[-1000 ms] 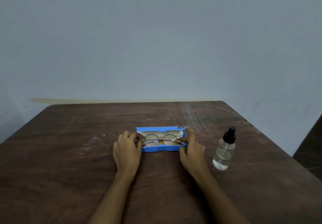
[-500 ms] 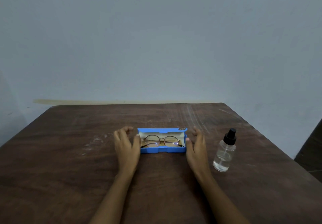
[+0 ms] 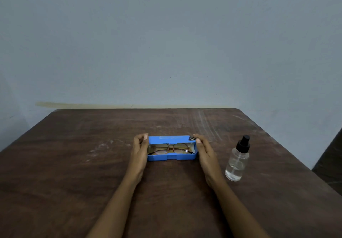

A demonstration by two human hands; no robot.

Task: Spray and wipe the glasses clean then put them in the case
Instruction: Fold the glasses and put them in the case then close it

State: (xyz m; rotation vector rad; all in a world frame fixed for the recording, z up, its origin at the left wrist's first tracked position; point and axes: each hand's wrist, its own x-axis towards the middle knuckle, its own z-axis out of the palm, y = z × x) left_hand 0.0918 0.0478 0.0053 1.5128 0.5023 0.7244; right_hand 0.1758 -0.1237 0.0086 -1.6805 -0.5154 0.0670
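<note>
A blue glasses case (image 3: 172, 157) lies in the middle of the dark wooden table (image 3: 74, 173). Thin round-rimmed glasses (image 3: 169, 149) rest folded inside it. The blue lid (image 3: 171, 139) is tipped forward, half lowered over the glasses. My left hand (image 3: 139, 150) holds the lid's left end with its fingertips. My right hand (image 3: 204, 150) holds the lid's right end the same way. A clear spray bottle (image 3: 237, 160) with a black nozzle stands upright to the right of the case, apart from my right hand.
A pale blue-grey wall (image 3: 166, 43) rises just behind the table's far edge. The table's right edge runs diagonally past the bottle, with dark floor (image 3: 331, 163) beyond it. Pale scuff marks show on the wood left of the case.
Both hands left the inside of the case, spread apart, then took hold of the lid's ends. The lid has swung forward from fully open to half lowered.
</note>
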